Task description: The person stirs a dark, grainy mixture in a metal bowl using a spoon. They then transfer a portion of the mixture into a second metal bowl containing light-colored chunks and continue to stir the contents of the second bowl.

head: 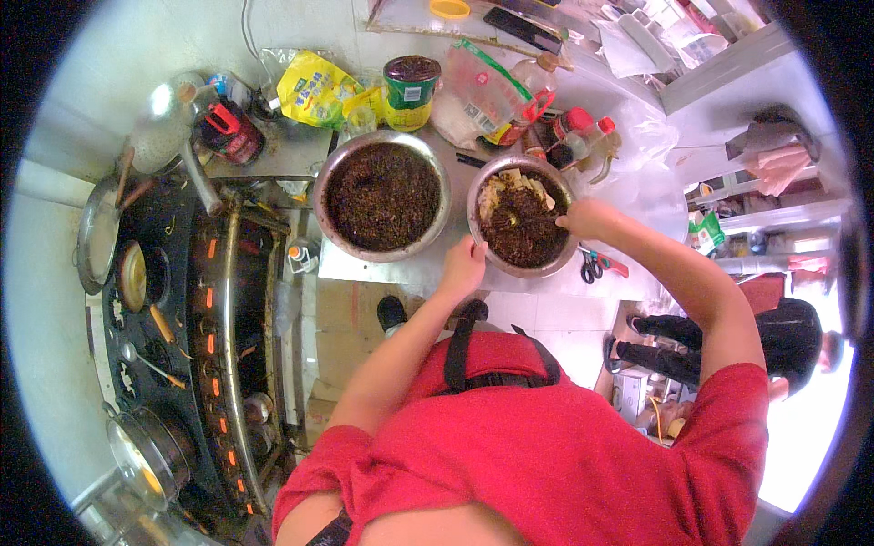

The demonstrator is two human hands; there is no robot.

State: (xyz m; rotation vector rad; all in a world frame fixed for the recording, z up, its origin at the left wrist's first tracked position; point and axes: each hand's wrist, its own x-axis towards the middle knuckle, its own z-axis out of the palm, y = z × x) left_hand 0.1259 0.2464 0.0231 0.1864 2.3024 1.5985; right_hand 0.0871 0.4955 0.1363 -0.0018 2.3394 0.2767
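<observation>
In front of me is a steel bowl (572, 252) holding a dark, crumbly mixture (526, 239). Pale cut slices (522, 183) lie along its far side. My left hand (467, 265) grips the near left rim. At the right rim, my right hand (593, 220) is closed on the thin handle of a utensil (539, 220), whose end is partly buried in the mixture, so its exact kind is unclear. To the left stands a larger steel bowl (321, 205), filled with similar dark mixture (382, 198). Scissors (591, 267) and a red-handled tool (612, 264) lie right of the smaller bowl.
A yellow-green tub (410, 95), a yellow pouch (317, 89), a clear bag of white powder (471, 102) and several bottles line the table's back. On the left is a stove (177, 307) with pots and ladles. A person in black (785, 334) stands at right.
</observation>
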